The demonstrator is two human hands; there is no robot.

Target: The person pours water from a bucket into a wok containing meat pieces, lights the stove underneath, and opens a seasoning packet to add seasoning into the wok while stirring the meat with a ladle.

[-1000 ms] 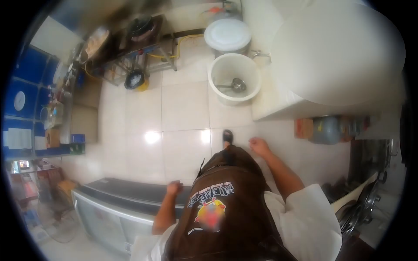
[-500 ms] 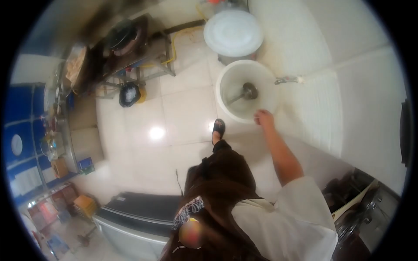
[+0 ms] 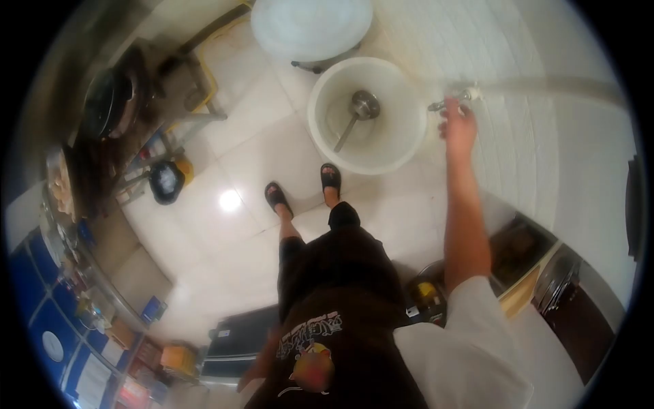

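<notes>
My right hand [image 3: 460,129] is stretched out to a metal wall tap [image 3: 436,106], with its fingers curled at the tap's handle. Below and left of it stands a large white bucket [image 3: 320,129] on the floor, under the tap's spout. Inside the bucket lies a metal ladle [image 3: 364,105], its bowl toward the back and its handle pointing to the front left. Of my left arm only a piece of forearm shows at the bottom edge beside the dark apron [image 3: 327,293]; the left hand itself is hidden.
Behind the bucket is a second container with a round white lid [image 3: 310,27]. A black-lined bin [image 3: 165,183] stands by a metal stand at the left. A low black-topped unit [image 3: 238,341] is at the lower left, and a counter with trays [image 3: 524,252] at the right.
My right hand has moved from the bucket's rim up and right to the tap. I have stepped closer, so both feet show and the view has turned.
</notes>
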